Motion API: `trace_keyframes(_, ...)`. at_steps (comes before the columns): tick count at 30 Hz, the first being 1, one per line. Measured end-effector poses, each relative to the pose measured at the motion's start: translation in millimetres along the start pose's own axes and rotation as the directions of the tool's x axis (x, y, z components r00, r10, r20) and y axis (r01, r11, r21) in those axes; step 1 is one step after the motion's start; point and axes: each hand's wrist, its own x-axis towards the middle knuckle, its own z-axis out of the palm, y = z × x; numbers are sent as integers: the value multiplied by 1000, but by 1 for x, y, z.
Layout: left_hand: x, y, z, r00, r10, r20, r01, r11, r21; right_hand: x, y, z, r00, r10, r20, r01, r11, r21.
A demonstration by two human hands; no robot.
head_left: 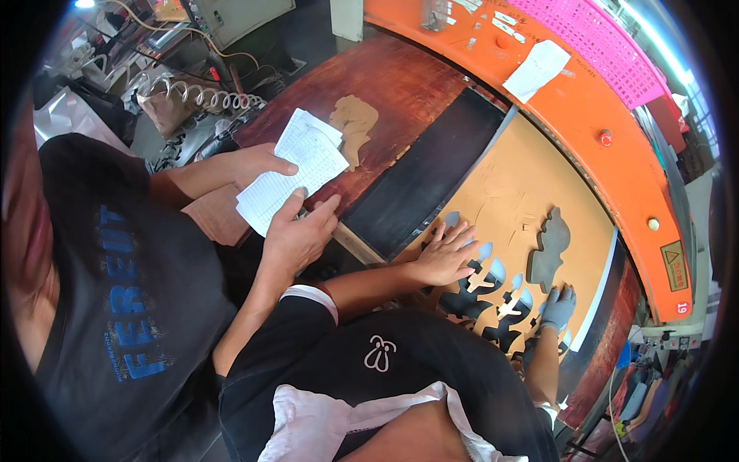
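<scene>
My bare left hand lies with its fingers spread on a tan sheet of material, just above a row of cut-out openings. On my right hand is a grey glove; its fingers stretch out over the sheet and it holds nothing that I can see. Just above the gloved fingertips rests a dark grey cutting die with a wavy outline. The cut-out openings along the sheet's near side show dark and pale surfaces beneath. Narrow strips of tan material remain between them.
An orange machine beam arches across the far side, with a pink basket on top. At left a co-worker's hands hold gridded papers. Tan cut pieces lie on the reddish table beside a black board.
</scene>
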Motion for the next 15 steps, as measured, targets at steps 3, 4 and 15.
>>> trace_keyframes(3, -2, -5, -7, 999, -28, -17, 27, 999, -23, 1, 0, 0, 1000, 6, 5, -6, 1000, -18)
trace_keyframes(4, -1, -8, -9, 999, -43, 7, 43, 999, -31, 1, 0, 0, 1000, 0, -2, 0, 1000, -31)
trace_keyframes(15, -10, -48, 15, 991, 29, -134, -21, 998, 58, 0, -1, 1, 1000, -5, -19, 5, 1000, -25)
